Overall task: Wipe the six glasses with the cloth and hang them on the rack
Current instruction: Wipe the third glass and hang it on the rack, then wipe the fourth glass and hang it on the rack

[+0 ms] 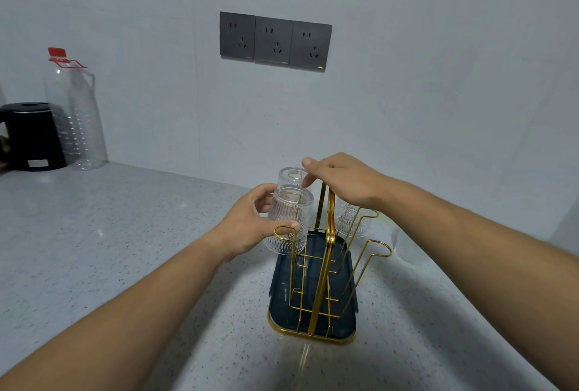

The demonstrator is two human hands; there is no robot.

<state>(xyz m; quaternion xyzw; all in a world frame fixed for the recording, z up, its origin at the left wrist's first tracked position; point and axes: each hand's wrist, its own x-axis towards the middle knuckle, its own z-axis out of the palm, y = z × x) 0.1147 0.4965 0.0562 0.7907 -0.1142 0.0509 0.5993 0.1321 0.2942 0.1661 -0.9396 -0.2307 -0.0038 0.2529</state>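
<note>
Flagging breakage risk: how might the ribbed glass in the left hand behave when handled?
The ribbed glass looks rigid and probably fragile against the wire rack. Its ribs likely help the left hand grip. Round-sided, it could roll if laid down.

I get cool, even, fairly bright light from overhead, soft shadows on the counter (125, 234), a faint pale streak of glare just before the rack (329, 227), crisp focus mid-frame and wide-angle bending toward the edges.
</note>
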